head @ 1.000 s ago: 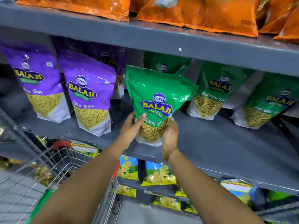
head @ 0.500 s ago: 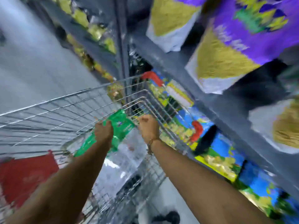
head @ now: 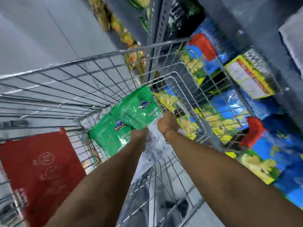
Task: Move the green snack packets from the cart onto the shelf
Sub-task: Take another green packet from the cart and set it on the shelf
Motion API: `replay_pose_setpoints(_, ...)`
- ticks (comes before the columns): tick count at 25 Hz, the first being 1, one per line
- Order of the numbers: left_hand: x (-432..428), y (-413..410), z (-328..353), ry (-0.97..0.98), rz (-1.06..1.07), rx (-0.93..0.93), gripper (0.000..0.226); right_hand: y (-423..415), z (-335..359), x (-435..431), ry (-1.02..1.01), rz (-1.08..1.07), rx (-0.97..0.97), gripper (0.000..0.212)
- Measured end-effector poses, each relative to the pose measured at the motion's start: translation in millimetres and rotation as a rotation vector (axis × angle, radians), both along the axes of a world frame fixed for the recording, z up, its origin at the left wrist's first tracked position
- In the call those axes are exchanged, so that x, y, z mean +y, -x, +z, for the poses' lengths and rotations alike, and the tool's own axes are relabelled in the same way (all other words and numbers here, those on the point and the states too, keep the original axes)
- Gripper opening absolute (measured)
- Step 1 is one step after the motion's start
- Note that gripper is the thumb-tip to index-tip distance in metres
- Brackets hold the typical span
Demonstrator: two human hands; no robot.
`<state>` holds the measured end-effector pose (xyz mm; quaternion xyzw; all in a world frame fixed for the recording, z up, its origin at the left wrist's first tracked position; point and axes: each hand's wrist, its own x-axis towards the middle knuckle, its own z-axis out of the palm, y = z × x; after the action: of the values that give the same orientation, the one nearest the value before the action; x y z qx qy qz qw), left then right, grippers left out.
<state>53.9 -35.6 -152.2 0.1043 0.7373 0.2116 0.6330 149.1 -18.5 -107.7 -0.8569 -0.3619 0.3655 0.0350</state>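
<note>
Two green snack packets lie in the wire cart (head: pixel 85 89): an upper packet (head: pixel 139 107) tilted up and a lower packet (head: pixel 108 136) beneath it. My left hand (head: pixel 139 133) reaches down onto the near edge of the upper packet and seems to grip it; the fingers are hidden. My right hand (head: pixel 168 122) is at that packet's right corner, fingers curled around it. Clear plastic wrap (head: pixel 154 149) lies under the hands. The view is blurred.
A red flap (head: pixel 39 166) of the cart's child seat is at the lower left. Grey shelving with blue and yellow snack bags (head: pixel 229 102) stands right behind the cart's side. A grey upright post (head: pixel 162 27) rises beyond the cart. The grey floor (head: pixel 41 30) is at the upper left.
A second ago both hands set a green packet on the shelf. The view has swung down into the cart, and both hands now close on another green packet there.
</note>
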Motion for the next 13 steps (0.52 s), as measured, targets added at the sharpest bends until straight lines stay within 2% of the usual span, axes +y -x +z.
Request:
replay_pose_setpoints(3,-18,-10,55,-0.121,-0.065,0.098,0.015,1,42,-17,-0.092,-0.094,-0.067,0.028)
replay_pose_setpoints(5,-27,-15,92,-0.322,-0.136,0.211,0.027,-6,81,-29,-0.244,-0.157,-0.064,0.028)
replay_pose_setpoints(7,-33,-23,143,-0.565,-0.268,0.259,0.042,-16,131,-50,-0.479,-0.281,-0.013,0.026)
replay_pose_setpoints(10,-60,-46,230,-0.901,-0.368,0.102,0.056,-38,203,-92,-0.873,-0.435,0.029,0.021)
replay_pose_setpoints(13,-116,-83,295,-1.225,-0.457,0.041,0.045,-74,252,-152,-1.155,-0.496,0.012,0.019)
